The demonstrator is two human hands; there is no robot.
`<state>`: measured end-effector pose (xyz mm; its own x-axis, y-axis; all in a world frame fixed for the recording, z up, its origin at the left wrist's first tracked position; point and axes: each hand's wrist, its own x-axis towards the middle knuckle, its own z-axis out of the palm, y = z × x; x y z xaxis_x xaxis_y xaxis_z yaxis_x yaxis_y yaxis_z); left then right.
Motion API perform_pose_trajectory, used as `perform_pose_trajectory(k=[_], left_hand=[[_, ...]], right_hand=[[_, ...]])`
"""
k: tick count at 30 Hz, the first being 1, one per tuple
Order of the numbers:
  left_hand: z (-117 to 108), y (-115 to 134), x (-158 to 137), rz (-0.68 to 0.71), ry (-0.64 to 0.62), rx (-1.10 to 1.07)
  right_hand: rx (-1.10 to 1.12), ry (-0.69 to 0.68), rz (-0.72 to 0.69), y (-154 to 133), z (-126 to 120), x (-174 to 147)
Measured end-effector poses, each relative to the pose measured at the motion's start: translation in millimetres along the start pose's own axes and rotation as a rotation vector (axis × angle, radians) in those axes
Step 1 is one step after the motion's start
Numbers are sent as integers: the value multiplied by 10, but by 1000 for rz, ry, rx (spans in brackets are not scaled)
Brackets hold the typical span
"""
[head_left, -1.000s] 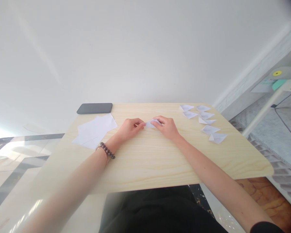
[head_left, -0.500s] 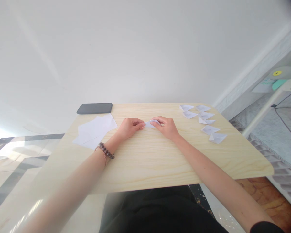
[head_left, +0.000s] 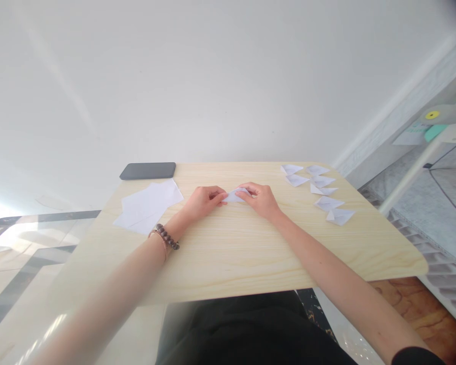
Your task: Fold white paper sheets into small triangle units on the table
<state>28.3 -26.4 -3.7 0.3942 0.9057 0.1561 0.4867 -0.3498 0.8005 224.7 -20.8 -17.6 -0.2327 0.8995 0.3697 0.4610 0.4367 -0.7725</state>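
Between my two hands, above the middle of the table, is a small piece of folded white paper (head_left: 233,195). My left hand (head_left: 205,201) pinches its left end between thumb and fingers. On the other end, my right hand (head_left: 260,199) is closed with the thumb in front and the fingers behind. The fingers hide both ends of the paper, so its full shape does not show. A beaded bracelet (head_left: 165,236) circles my left wrist.
Flat white paper sheets (head_left: 148,205) lie overlapping at the table's left, with a dark phone (head_left: 148,171) behind them. Several folded paper boats (head_left: 329,203) stand along the right side of the wooden table (head_left: 235,258). A white wall (head_left: 220,81) rises at the back edge.
Both hands keep their grip on the folded paper. The left thumb and fingers have shifted slightly at its left end; the rest is almost the same.
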Motion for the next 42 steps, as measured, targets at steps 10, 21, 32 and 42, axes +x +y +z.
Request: perform_pose_trajectory(k=[10,21,32,42], left_hand=[[-23,-71,56,-23,178,131],[-27,-2,31,-13,81,165],[-43,0,-15,-25,-57,19],[-37,-39,0,-38,-33,87]], right_hand=[[182,-53,144,24,12,29],[-11,-73,52,-24,-33,28],[-32,-116,23,-17,-61,10],[61,-60,89,22,-69,27]])
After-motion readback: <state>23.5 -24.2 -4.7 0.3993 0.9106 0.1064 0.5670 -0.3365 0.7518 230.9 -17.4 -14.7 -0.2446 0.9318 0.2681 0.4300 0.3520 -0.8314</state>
